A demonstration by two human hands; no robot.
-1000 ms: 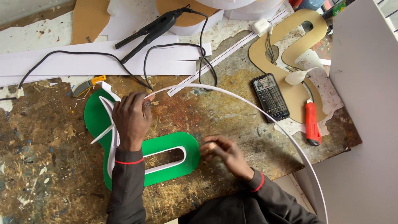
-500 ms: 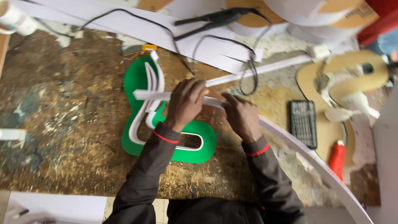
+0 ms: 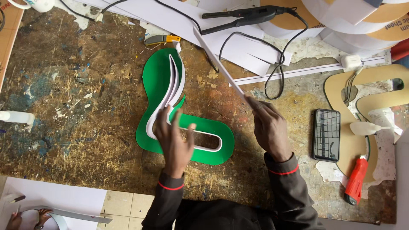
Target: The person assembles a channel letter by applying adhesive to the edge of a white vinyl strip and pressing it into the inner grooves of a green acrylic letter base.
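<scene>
Strip (image 3: 219, 64) now diagonal, raised from green shape (image 3: 157, 76).

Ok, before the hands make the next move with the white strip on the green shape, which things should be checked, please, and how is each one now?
1. Left hand presses the white strip against the green shape: ok.
2. Right hand grips the free end of the long strip: ok.
3. Strip follows the green shape's upper curve: ok; it stands on edge there.
4. Strip fixed firmly along the curve: cannot tell.
5. Black cable is clear of the free strip: not ok, the strip crosses over it.
6. Phone and red cutter are away from the hands: ok.
</scene>
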